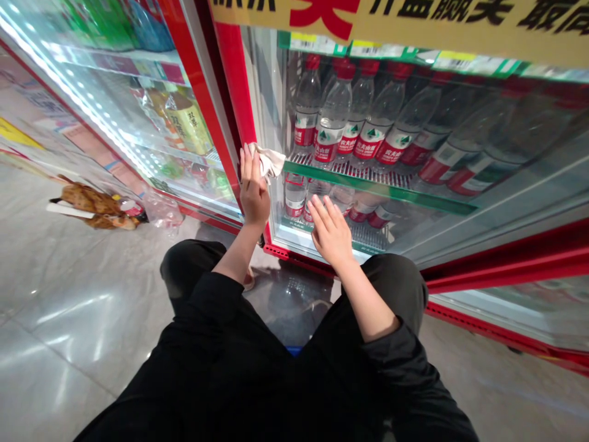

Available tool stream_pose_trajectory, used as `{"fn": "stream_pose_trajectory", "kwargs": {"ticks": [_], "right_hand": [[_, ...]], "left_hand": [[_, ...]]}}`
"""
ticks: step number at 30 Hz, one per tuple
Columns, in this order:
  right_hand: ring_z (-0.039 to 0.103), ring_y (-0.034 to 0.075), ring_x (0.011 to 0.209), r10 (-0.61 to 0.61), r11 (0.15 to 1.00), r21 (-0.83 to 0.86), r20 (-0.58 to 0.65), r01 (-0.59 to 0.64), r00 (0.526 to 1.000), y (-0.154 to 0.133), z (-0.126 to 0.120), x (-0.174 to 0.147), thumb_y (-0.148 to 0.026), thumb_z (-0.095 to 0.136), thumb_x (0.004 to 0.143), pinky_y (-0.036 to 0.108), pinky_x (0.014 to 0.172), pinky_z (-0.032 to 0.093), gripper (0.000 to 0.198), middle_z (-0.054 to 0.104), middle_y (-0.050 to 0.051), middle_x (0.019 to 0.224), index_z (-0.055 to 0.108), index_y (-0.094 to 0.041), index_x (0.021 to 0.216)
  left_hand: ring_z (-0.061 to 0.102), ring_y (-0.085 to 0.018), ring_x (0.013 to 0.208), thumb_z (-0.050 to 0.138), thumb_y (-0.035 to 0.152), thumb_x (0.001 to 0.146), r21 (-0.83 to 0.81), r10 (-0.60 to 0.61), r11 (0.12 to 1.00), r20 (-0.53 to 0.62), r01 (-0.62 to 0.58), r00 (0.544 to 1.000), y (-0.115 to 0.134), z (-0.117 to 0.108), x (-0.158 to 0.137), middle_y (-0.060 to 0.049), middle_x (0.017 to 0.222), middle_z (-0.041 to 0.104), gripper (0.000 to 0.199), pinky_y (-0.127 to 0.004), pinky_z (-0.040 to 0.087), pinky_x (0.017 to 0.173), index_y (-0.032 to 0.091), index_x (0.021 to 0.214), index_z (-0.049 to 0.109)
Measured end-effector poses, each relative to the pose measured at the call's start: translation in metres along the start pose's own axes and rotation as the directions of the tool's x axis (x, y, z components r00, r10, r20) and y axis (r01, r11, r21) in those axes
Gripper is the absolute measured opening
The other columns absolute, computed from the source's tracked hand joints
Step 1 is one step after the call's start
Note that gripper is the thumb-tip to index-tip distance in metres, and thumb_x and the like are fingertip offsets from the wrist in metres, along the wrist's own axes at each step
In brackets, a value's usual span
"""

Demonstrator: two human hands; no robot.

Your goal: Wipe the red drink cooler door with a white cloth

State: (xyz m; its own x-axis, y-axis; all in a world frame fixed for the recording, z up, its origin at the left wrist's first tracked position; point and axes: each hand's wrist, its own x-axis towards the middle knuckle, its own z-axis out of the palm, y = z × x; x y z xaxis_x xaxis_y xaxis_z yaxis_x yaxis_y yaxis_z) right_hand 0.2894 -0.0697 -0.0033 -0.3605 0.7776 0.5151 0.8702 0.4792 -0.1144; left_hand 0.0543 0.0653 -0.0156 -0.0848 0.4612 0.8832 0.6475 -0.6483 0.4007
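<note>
A pale cloth (269,161) lies under my left hand (254,187), which presses it against the red frame (243,98) at the left edge of a drinks fridge door. The fingers of that hand are stretched upward over the cloth, and part of it sticks out to the right. My right hand (331,233) is at the lower glass of the same door, fingers extended and nothing in them. Whether its palm touches the glass I cannot tell. Behind the glass stand several water bottles (330,123) with red caps and red labels, on a shelf with a green edge (368,184).
Another lit fridge (197,178) with drinks stands to the left. On the grey floor (69,307) lie a brown item (87,199), a dark bottle (132,209) and clear plastic (163,212). A yellow banner (405,27) crosses the door's top. My knees flank the fridge base.
</note>
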Motion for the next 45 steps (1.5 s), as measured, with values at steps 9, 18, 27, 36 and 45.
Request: {"fn": "stream_pose_trajectory", "kwargs": {"ticks": [9,18,27,36,45], "right_hand": [[0.027,0.025,0.173,0.015,1.000,-0.004,-0.007,-0.015,1.000,0.001,0.000,0.001,-0.007,0.044,0.101,0.058,0.142,0.030,0.079,0.040,0.006,0.181,0.033,-0.024,0.177],[0.028,0.026,0.173,0.019,1.000,0.013,0.012,-0.019,1.000,-0.004,-0.005,-0.003,-0.008,0.044,0.101,0.060,0.141,0.031,0.080,0.041,0.006,0.181,0.032,-0.027,0.178],[0.031,0.026,0.172,-0.004,1.000,-0.010,-0.023,0.003,1.000,-0.003,-0.002,-0.001,-0.007,0.045,0.100,0.056,0.141,0.033,0.076,0.044,0.008,0.179,0.039,-0.021,0.175],[0.027,0.027,0.173,0.050,0.999,0.023,-0.006,-0.049,0.999,0.001,-0.004,-0.002,-0.009,0.044,0.100,0.060,0.142,0.029,0.079,0.040,0.007,0.181,0.034,-0.024,0.177],[0.027,0.025,0.173,0.019,0.999,-0.028,-0.047,-0.020,0.999,0.005,-0.005,-0.005,-0.008,0.044,0.101,0.056,0.143,0.029,0.075,0.041,0.008,0.181,0.037,-0.020,0.175]], "left_hand": [[0.022,-0.020,0.173,0.031,0.038,0.119,-0.080,-0.198,0.978,-0.031,0.195,0.980,0.015,0.005,-0.035,-0.009,0.179,0.045,0.057,-0.044,0.024,0.144,0.024,0.172,0.046],[0.018,-0.013,0.173,0.027,0.032,0.119,-0.030,-0.122,0.992,-0.113,0.119,0.986,0.006,0.007,0.008,-0.004,0.177,0.048,0.058,-0.036,0.015,0.145,0.029,0.176,0.039],[0.020,-0.025,0.174,0.028,0.034,0.119,-0.166,-0.105,0.978,0.134,0.127,0.985,0.039,-0.001,-0.037,-0.012,0.179,0.043,0.057,-0.053,0.020,0.144,0.025,0.173,0.043],[0.009,-0.019,0.175,0.027,0.036,0.118,-0.066,-0.117,0.991,-0.060,0.113,0.991,0.016,0.008,-0.012,-0.007,0.182,0.038,0.060,-0.049,0.011,0.146,0.026,0.177,0.038],[0.025,-0.024,0.173,0.032,0.032,0.118,-0.089,-0.101,0.990,0.135,0.114,0.986,0.045,0.008,-0.026,-0.012,0.176,0.049,0.055,-0.049,0.019,0.144,0.025,0.170,0.049]]}}
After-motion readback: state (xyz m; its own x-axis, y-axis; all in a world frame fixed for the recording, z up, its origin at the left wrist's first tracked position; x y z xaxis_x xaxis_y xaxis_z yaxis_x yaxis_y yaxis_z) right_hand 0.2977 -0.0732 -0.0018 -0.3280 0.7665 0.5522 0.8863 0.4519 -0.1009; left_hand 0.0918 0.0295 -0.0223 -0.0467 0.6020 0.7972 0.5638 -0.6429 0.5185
